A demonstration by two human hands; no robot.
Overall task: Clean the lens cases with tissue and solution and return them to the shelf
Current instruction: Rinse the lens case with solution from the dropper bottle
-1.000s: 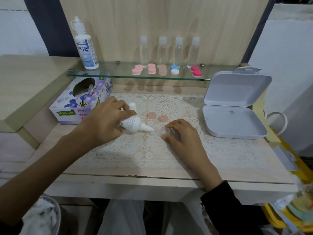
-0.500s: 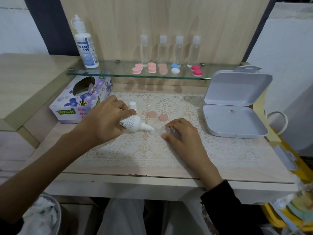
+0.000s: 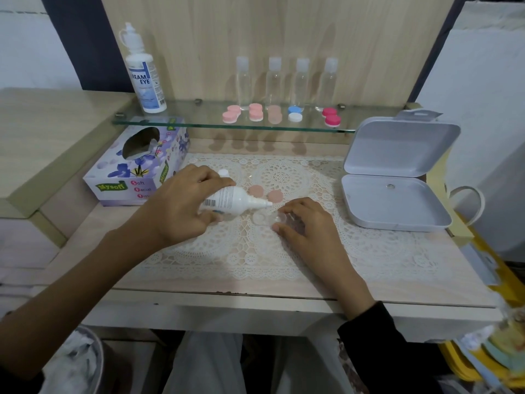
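Head view: left hand (image 3: 184, 206) is wrapped round a small white solution bottle (image 3: 233, 199), tipped on its side with the nozzle pointing right. The right hand (image 3: 309, 223) sits just beside it on the lace mat (image 3: 284, 251), fingertips pinching the right end of a clear lens case (image 3: 267, 217). The plastic is see-through against the lace, so I can't tell exactly how much of the case the fingers cover.

What matters for the next bit is that the case lies flat on the table (image 3: 443, 251) with its long axis running left-right. The open left well is on the bottle side, and the nozzle tip hangs just above and behind it, not touching as far as I can tell. So the left hand is the nearer one to that well, and I'd guess it needs only a small tilt down to drip in.

Two peach caps (image 3: 256, 190) lie just behind the nozzle. More cases sit up on the glass shelf (image 3: 199, 120), and the tissue box (image 3: 136, 166) is off to the left.
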